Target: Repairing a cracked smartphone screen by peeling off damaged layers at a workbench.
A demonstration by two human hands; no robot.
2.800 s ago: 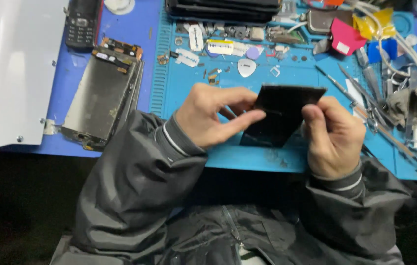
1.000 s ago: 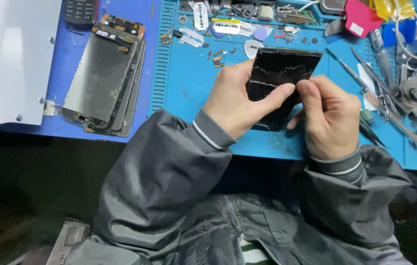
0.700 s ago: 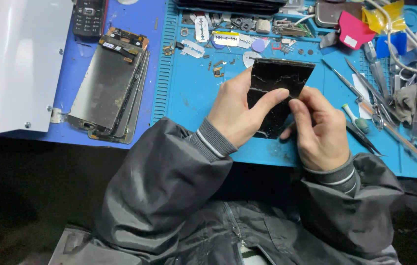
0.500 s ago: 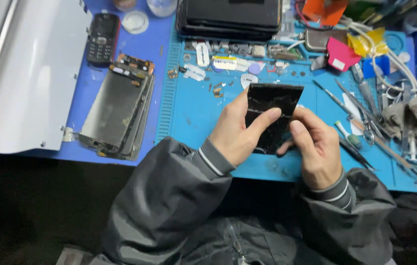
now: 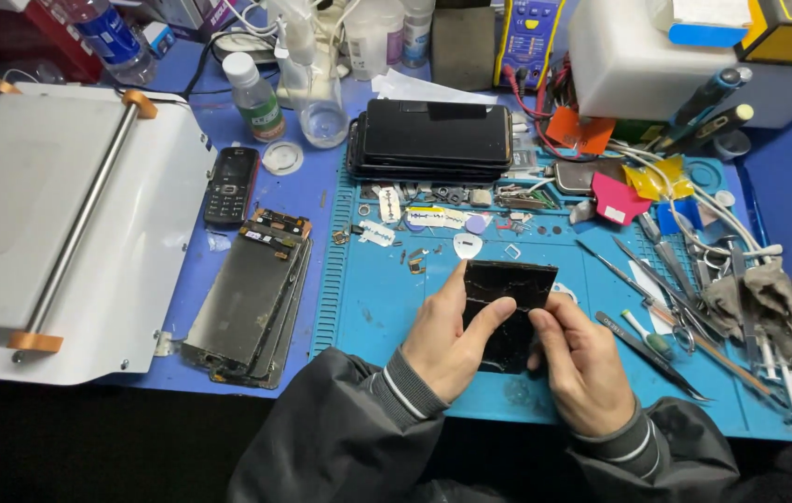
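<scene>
**Over the blue mat: both hands on a cracked black panel**

Above the blue mat (image 5: 387,307), the left hand (image 5: 447,340) and right hand (image 5: 587,363) pinch a cracked black panel (image 5: 506,312) between them — thumbs on its face. Best to grip by the edges and keep pressure light, I'd judge; it looks brittle. Tweezers (image 5: 652,345) crowd the right side, a stack of screens (image 5: 247,298) sits left — the freest room is straight below.
</scene>
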